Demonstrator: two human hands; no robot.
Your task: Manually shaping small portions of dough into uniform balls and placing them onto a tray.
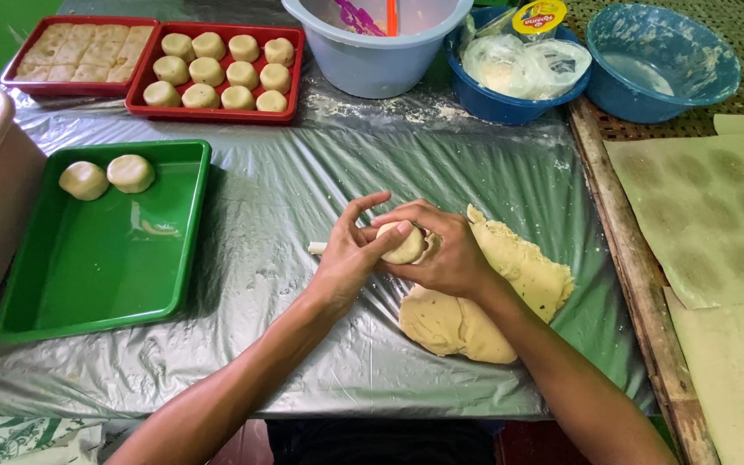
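Both hands are working one small dough ball [406, 244] just above the plastic-covered tabletop [303, 198]. The right hand [445, 254] is cupping it from behind, fingers [415, 211] curled over its top; the left hand [350, 250] is pressing in from the other side, thumb and forefinger closing on the ball's near face, remaining fingers splayed upward. So both sets of fingers are grasping the ball, neither released. The ball is reading as a squat round, slightly wider than tall, its long axis running roughly between the two palms; most of it is hidden by the fingers. Judgement: shaping well here is calling for even, light pressure while rotating, so the surface is closing smooth without cracks. Just beyond the right fingers a flattened dough slab [475, 301] is lying on the plastic. Well to the left of the left fingers, a green tray [88, 275] is holding two finished rounds [107, 176].
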